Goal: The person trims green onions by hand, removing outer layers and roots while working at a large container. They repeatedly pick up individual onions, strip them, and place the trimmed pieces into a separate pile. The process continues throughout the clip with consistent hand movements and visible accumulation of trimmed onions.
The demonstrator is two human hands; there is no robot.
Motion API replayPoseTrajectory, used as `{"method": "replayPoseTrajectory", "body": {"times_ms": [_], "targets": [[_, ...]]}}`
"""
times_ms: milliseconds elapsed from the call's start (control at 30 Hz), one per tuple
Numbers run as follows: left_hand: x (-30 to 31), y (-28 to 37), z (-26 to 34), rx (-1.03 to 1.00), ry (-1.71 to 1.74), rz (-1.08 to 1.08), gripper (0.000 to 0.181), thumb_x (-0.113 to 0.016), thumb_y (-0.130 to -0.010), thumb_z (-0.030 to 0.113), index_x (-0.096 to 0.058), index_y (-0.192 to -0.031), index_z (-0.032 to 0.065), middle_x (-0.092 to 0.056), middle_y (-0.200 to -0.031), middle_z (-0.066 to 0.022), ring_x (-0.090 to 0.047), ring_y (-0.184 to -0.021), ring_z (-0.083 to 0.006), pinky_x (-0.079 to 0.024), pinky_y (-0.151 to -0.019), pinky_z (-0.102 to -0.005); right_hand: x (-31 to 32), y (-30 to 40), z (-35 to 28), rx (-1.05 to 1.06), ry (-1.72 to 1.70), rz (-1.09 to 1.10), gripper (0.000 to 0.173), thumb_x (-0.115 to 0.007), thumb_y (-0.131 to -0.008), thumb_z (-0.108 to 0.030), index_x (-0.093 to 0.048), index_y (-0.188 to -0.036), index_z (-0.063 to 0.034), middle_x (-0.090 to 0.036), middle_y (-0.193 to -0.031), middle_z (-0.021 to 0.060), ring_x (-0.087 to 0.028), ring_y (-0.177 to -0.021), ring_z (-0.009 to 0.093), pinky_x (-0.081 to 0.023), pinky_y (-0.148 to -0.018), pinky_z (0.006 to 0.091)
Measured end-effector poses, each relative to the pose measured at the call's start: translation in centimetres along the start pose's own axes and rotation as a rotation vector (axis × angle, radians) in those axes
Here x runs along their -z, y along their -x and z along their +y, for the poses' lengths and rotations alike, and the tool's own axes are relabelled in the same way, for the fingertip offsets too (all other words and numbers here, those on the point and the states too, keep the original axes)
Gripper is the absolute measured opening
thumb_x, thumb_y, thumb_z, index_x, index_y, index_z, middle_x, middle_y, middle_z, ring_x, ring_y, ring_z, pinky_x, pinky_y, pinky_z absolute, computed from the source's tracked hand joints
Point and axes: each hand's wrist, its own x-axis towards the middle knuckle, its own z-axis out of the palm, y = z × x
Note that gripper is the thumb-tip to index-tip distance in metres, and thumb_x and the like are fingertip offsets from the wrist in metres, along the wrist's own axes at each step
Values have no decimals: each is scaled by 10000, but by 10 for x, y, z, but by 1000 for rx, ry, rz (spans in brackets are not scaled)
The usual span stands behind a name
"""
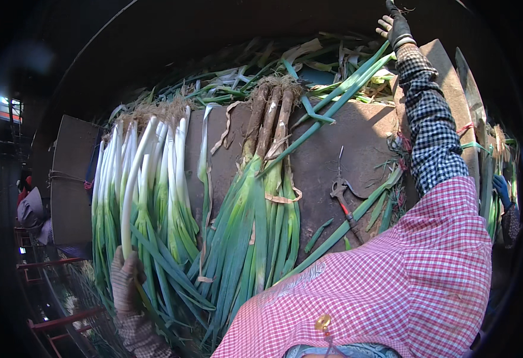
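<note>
My left hand (125,279), in a striped glove, grips a peeled long green onion (135,188) low on its stalk, its white end pointing up. Beneath it lies a row of peeled green onions (109,179) with roots on. My right hand (395,29), in a dark glove with pale fingertips, reaches to the far right with fingers spread and nothing plainly held. Long green leaves (355,89) slant just below that hand. Mid-board rest several unpeeled green onions (268,116) with brown, soil-stained skins. Pruning shears (343,197) with a red-marked handle lie to their right.
Stripped leaves and skins (243,76) are heaped beyond the work board (315,170). Upright panels (76,179) stand at both sides. Ties (402,147) hang at the right. A person (33,210) is at far left; another person's blue-gloved hand (502,190) shows at far right.
</note>
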Motion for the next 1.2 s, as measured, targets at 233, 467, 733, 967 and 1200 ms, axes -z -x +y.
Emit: {"method": "replayPoseTrajectory", "body": {"times_ms": [233, 467, 733, 967, 1200], "targets": [[-152, -123, -44, -461, -414, -273, 413, -613, -945, 230, -564, -1302, 29, -642, -1245, -185, -619, -1150, -311, -463, -1004, -382, 5, 326, 129, 147, 1392, -343, 780, -717, -848, -388, -405, -1468, -31, -461, -1435, 242, -477, -1304, 384, -370, -1110, 437], [-279, -78, -49, -281, -977, -350, 681, -769, -747, 454, -544, -1242, 42, -634, -1182, -230, -615, -1106, -368, -467, -973, -440, 53, 509, 126, 28, 1727, -535, 973, -808, -719, -388, -341, -1486, -15, -388, -1463, 228, -361, -1360, 392, -250, -1132, 517], [-318, -57, -78, -462, -624, -375, 615, -717, -723, 155, -513, -1298, 75, -591, -1226, -213, -596, -1113, -387, -476, -960, -445, 56, 518, 91, -22, 1436, -444, 839, -744, -648, -171, -437, -1411, -5, -522, -1134, 208, -507, -1106, 374, -414, -976, 461], [-365, -82, -74, -656, -612, -245, 475, -751, -725, 134, -581, -1161, 50, -601, -1145, -191, -588, -1082, -383, -474, -936, -439, 7, 563, 73, -166, 1217, -845, 873, -709, -727, -242, -323, -1483, -38, -617, -1010, 231, -619, -960, 419, -489, -842, 498], [-355, -88, -82, -689, -589, -261, 434, -765, -728, 153, -583, -1109, 51, -631, -1076, -189, -615, -1012, -376, -481, -900, -437, -1, 498, 119, -80, 1304, -657, 878, -670, -778, -316, -295, -1513, -18, -663, -1047, 241, -656, -957, 398, -507, -854, 469]]}}
